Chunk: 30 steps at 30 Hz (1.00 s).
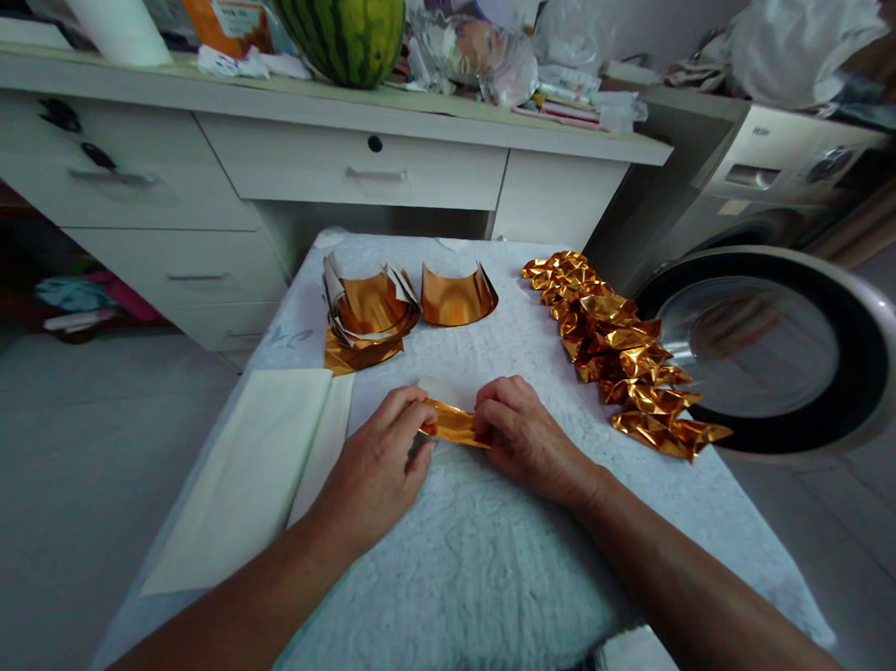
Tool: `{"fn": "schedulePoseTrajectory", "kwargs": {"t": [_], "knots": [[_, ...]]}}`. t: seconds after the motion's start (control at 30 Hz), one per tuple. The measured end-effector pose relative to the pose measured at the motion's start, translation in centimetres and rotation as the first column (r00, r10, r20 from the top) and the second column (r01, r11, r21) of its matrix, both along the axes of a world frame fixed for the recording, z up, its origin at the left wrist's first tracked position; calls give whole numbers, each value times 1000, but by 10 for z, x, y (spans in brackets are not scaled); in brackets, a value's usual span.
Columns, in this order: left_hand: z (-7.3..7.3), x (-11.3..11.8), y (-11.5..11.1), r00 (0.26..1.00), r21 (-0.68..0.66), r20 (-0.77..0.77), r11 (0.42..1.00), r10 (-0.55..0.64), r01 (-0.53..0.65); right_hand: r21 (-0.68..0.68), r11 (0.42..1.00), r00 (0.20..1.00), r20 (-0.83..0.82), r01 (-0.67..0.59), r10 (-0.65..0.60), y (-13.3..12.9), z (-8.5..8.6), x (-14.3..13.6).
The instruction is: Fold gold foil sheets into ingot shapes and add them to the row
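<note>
Between my two hands is a folded strip of gold foil paper [454, 424], held low over the cloth-covered table [498, 573]. My left hand [386, 454] pinches its left end, and my right hand [524, 434] is closed on the right end. Behind the strip a small pale piece of paper [437, 388] shows in part. Farther back stand a stack of curled gold sheets [371, 304] and a smaller curled gold sheet [457, 297]. Along the right side lies a row of folded gold foil pieces [629, 351], overlapping one another.
Pale paper sheets [237, 477] lie at the table's left. A white desk [379, 169] stands behind, bearing a watermelon [342, 31] and plastic bags [478, 54]. At the right, a washing machine's round door [771, 349] hangs open close to the table edge.
</note>
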<state>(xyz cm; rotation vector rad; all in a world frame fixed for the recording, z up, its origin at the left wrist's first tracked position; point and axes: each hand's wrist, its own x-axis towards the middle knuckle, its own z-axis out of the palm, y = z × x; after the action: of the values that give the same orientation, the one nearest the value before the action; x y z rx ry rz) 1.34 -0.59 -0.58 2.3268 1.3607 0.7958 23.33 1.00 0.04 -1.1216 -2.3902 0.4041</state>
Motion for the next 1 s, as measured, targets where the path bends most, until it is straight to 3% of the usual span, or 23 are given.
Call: {"fn": "schedulePoseTrajectory", "kwargs": {"t": [0.33, 0.63, 0.9, 1.0], "knots": [[3, 0, 1, 998, -27, -64, 999, 25, -27, -51, 994, 993, 51, -100, 103, -2, 0, -5], [5, 0, 1, 985, 84, -167, 995, -32, 47, -31, 990, 990, -5, -138, 138, -5, 0, -10], [9, 3, -6, 946, 214, -302, 975, 119, -54, -55, 985, 986, -42, -162, 160, -7, 0, -10], [7, 2, -5, 956, 130, -291, 992, 30, 9, -81, 988, 992, -16, -128, 127, -7, 2, -11]]}}
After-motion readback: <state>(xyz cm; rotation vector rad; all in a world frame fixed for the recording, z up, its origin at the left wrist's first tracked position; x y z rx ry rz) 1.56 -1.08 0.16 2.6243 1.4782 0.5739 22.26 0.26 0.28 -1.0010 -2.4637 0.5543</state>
